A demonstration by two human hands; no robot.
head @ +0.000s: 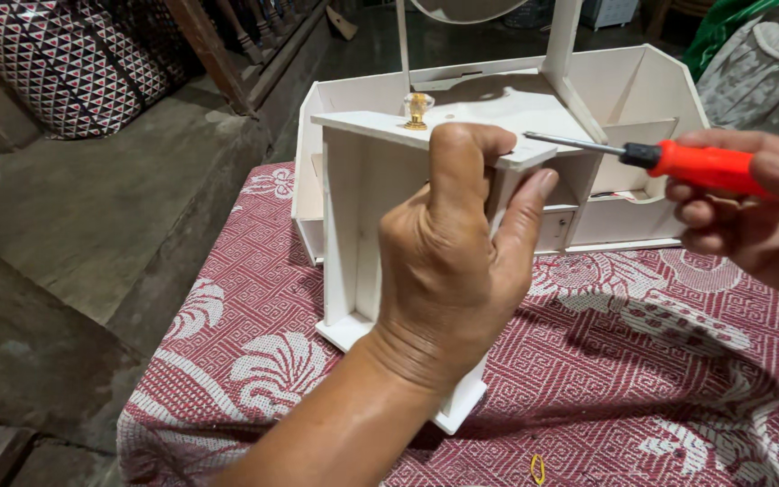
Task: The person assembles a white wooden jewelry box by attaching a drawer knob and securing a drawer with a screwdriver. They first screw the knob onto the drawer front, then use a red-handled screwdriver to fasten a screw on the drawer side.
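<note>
My left hand (453, 261) grips a small white drawer (353, 207) stood on end on the table, its front panel facing up with a gold and clear knob (417, 109) on it. Fingers curl over the panel's edge. My right hand (750, 212) holds a screwdriver with an orange handle (710, 166). Its metal shaft (574, 142) points left, the tip just above the drawer panel's right edge.
A white wooden organiser box (642, 81) with compartments and an upright post stands behind the drawer. The table wears a red and white patterned cloth (642, 361). A yellow rubber band (537, 469) lies near the front edge. Concrete floor and a patterned bag (65, 54) are at left.
</note>
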